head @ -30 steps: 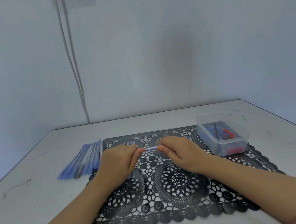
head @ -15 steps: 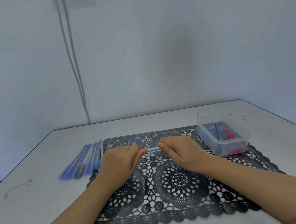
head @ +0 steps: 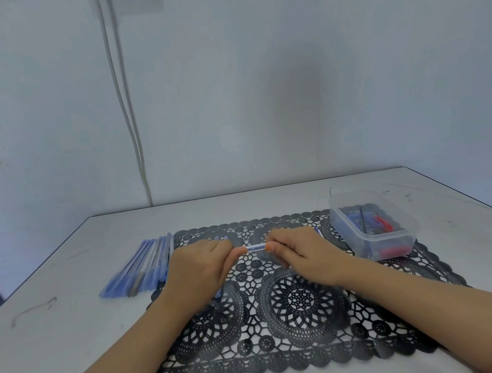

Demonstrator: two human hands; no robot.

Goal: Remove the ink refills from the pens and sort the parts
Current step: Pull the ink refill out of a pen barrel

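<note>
Hands barely moved over the last second: left hand [head: 197, 270] and right hand [head: 302, 255] stayed pinched on one pen [head: 255, 247] mid-frame over the mat [head: 283, 319]; refill likely not freed yet.

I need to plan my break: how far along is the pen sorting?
Some parts already lie in the plastic box. Both hands, left hand and right hand, grip one pen over the mat. A row of pens waits at the left.
</note>
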